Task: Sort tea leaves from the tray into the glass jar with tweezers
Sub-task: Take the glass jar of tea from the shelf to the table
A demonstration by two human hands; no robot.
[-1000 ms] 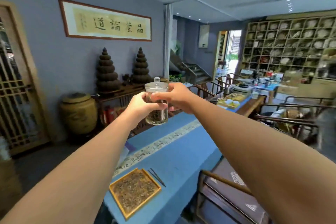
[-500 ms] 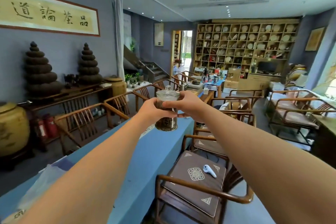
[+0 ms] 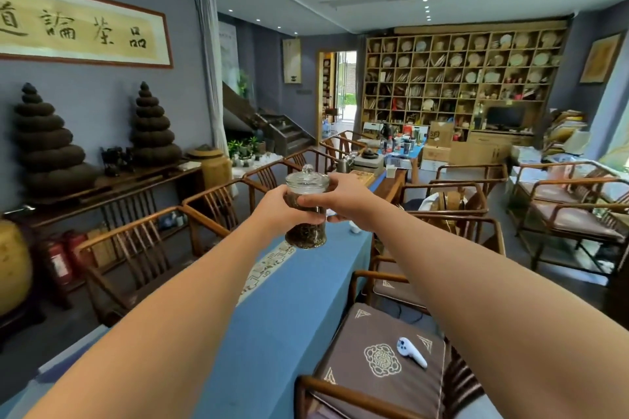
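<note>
Both hands hold the jar (image 3: 307, 211) up at arm's length above the blue worktop (image 3: 282, 309), near the centre of the view. The left hand (image 3: 275, 211) wraps its body from 9 o'clock; the right hand (image 3: 343, 199) curls round it from 3 o'clock, thumb across the front.

The jar is clear glass, so stiff, smooth and breakable; it looks small and light. A grip round the body, as here, seems safest. The lid (image 3: 308, 177), glass with a knob, sits on top at 12 o'clock and probably rests loose, so tipping could shed it; lift it by the knob.

Inside, dark tea leaves (image 3: 306, 236) fill the lower part. Neither tray nor tweezers are in view.
</note>
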